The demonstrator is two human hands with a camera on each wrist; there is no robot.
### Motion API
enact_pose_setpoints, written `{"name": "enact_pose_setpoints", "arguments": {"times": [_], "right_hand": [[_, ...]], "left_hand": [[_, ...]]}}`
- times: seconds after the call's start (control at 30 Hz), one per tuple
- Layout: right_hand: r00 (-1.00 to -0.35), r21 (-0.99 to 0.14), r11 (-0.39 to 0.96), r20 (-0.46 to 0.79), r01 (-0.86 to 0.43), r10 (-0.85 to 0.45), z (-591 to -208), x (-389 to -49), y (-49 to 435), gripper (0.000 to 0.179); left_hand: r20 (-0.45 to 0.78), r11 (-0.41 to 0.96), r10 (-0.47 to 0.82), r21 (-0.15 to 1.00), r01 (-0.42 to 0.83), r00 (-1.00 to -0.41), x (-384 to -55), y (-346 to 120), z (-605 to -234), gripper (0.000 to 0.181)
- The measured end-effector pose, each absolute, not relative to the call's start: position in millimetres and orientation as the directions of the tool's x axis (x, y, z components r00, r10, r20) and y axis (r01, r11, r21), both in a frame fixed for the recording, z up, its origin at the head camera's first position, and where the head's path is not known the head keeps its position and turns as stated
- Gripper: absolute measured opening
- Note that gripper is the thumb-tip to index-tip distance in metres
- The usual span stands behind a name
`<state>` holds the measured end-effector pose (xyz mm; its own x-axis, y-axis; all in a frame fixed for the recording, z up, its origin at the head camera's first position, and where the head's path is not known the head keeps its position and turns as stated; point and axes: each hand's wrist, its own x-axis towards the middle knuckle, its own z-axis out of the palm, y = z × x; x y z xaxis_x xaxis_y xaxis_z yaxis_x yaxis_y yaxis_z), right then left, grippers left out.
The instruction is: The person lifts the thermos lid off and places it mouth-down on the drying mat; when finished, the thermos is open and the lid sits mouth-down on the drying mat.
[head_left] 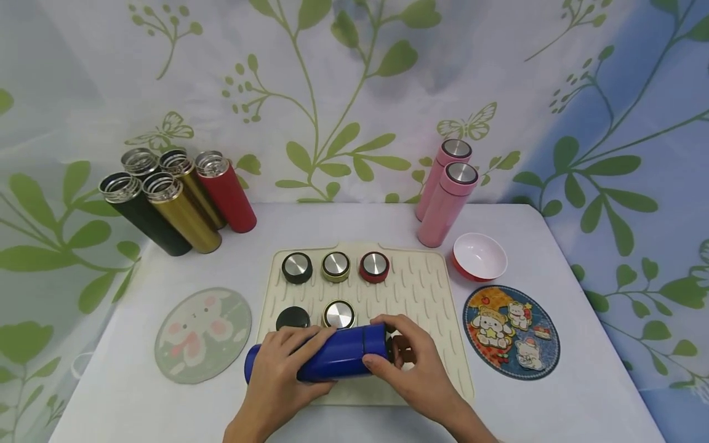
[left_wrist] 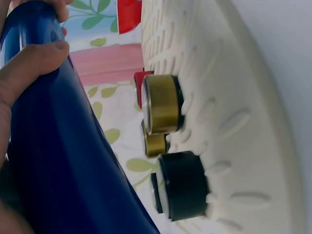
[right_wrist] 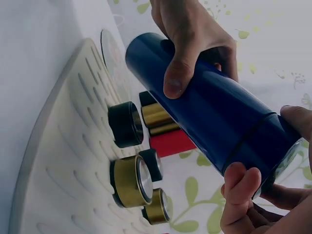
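A blue thermos bottle (head_left: 338,355) lies tilted on its side above the cream mat, its capped end toward the right. My left hand (head_left: 285,363) grips the body, thumb below and fingers over the top. My right hand (head_left: 412,363) holds the blue lid (right_wrist: 270,141) at the other end, fingers and thumb around its sides. A thin seam shows between lid and body. Just beyond the bottle stand a black lid (head_left: 292,317) and a gold lid (head_left: 338,314) on the mat.
The cream mat (head_left: 410,289) also bears black (head_left: 297,267), gold (head_left: 335,266) and red (head_left: 374,267) lids. Several lidless bottles (head_left: 183,209) stand back left, two pink bottles (head_left: 443,209) back right. A bowl (head_left: 479,256) and two round placemats (head_left: 202,335) flank the mat.
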<state>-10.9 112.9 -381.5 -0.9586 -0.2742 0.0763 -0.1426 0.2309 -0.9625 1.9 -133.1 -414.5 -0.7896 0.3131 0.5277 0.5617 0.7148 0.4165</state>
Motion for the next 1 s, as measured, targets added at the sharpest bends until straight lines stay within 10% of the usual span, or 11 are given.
{"name": "enact_pose_setpoints", "arguments": {"times": [0.47,0.73,1.0], "right_hand": [[-0.927,-0.966,0.145,0.155,-0.215,-0.34,-383.5,-13.4,114.5,0.041],[-0.911,-0.891,0.308,0.222,-0.334,-0.348,-363.7,-32.5,122.3,0.044],[-0.972,-0.898,0.419,0.043,-0.139,-0.229,-366.0,-34.8,110.9,0.034]], "left_hand": [[0.513,0.737,0.372,0.343,0.582,-0.773,-8.5,-140.7,-399.1,0.085],[0.555,0.71,0.346,0.373,0.598,-0.757,-17.4,-134.7,-389.5,0.086],[0.587,0.742,0.343,0.309,0.595,-0.733,-19.9,-129.4,-395.0,0.083]]}}
